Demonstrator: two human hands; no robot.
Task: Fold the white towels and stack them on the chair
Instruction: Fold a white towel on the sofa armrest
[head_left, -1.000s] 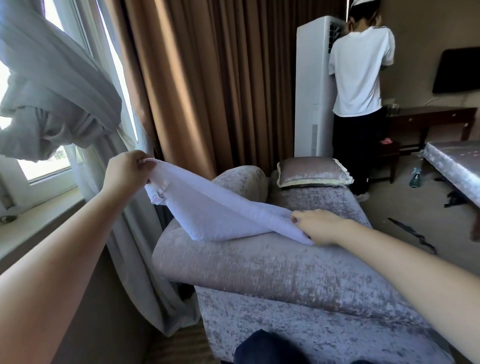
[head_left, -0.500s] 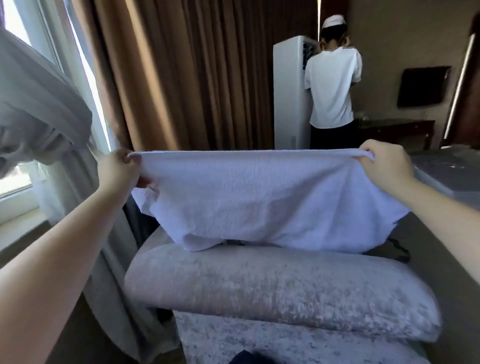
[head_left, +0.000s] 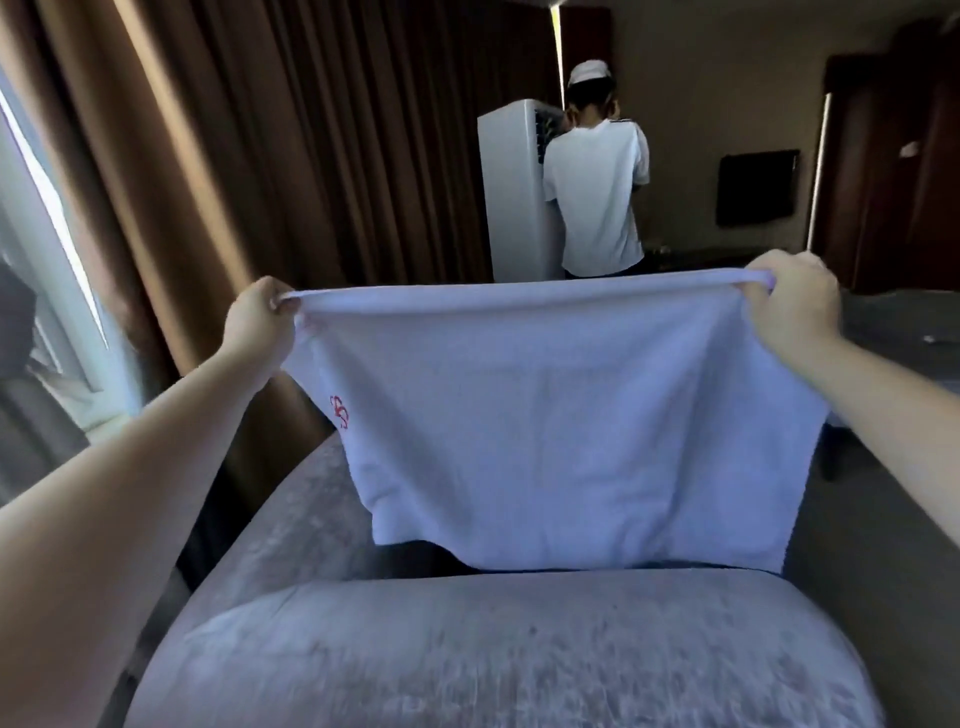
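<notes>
towel (head_left: 561, 431): hung mid-frame as a flat sheet, stretched by its top edge, probably so that it would drop square for a fold; red mark near its left edge; bottom hem just above the chair's padding, whether touching I could not tell.
left hand (head_left: 260, 319): fingers curled tight, pinching the top left corner.
right hand (head_left: 792, 301): fingers curled over the top right corner, gripping it at about the same height.
chair (head_left: 498, 649): grey velvet, filling the lower frame right below the towel; no stack was visible on it.
curtain (head_left: 291, 156): brown, upper left.
person (head_left: 597, 192): top centre, back turned, at a white cabinet (head_left: 506, 192).
</notes>
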